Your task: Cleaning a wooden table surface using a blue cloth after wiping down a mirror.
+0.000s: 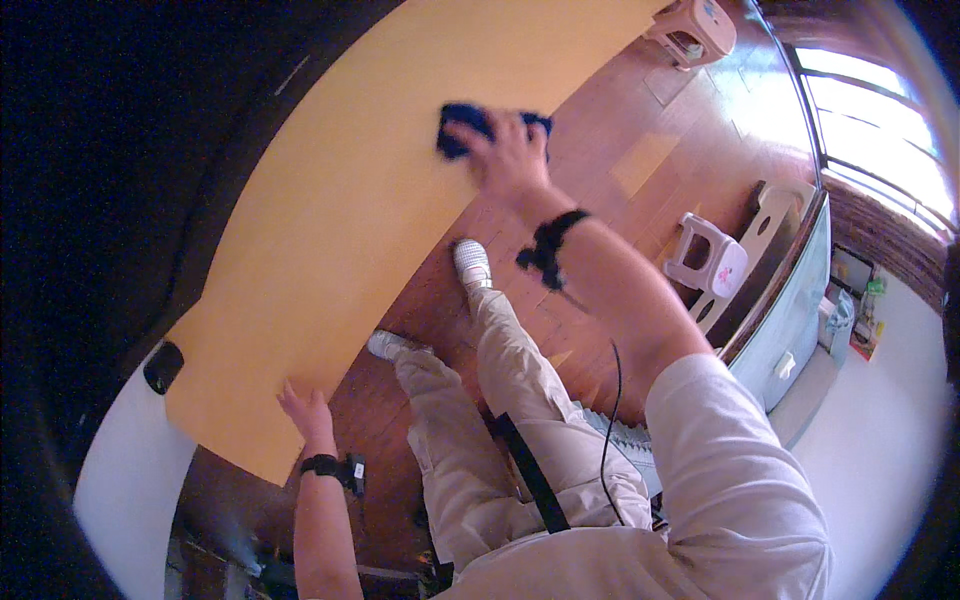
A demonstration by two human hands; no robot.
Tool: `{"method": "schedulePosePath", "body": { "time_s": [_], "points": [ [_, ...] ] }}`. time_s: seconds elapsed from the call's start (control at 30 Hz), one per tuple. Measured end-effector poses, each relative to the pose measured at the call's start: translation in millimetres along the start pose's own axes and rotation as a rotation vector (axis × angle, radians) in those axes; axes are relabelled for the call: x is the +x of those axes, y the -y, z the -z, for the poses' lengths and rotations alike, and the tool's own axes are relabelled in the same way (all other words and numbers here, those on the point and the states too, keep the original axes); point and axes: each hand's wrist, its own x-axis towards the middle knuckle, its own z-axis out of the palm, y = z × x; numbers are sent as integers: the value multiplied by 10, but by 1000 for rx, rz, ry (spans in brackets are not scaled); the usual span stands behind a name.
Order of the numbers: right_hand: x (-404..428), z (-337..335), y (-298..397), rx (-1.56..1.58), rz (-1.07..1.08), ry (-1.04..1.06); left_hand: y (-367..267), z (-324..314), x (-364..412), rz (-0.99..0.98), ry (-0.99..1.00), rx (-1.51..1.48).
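Beneath my outstretched right hand [511,154] lies a dark blue cloth [463,124], pressed flat on a long yellow tabletop [360,195]. The fingers are spread over the cloth, and its edges show on both sides of the hand; the hand looks blurred. My left hand [306,409] rests near the table's front edge at the lower left, fingers apart, holding nothing. Both wrists carry dark straps; a small black device [355,474] sits at the left one.
Small plastic stools [706,255] stand on the wooden floor [600,225] to the right, by a light-blue cabinet [787,315]. Another stool [694,34] is near the table's far end. A black cable [611,435] hangs before my body. A window [877,127] lies beyond.
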Motion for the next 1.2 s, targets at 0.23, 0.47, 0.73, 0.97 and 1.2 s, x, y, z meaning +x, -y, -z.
{"method": "schedulePosePath", "body": {
  "time_s": [0.23, 0.47, 0.73, 0.97, 1.2],
  "points": [
    [327, -90, -171, 67, -346, -111, -1663, 55, 99, -285, -52, -114],
    [-535, -97, 1040, 275, 192, 131, -2333, 26, 409, -413, -99, 156],
    [261, 33, -112, 142, 137, 94, -2559, 89, 377, -310, 53, 443],
    [1110, -28, -1523, 30, -356, -173, -2916, 265, 397, -186, 160, 563],
    [832, -142, -692, 166, -429, -176, -2803, 218, 390, -221, 117, 564]
  ]
}}
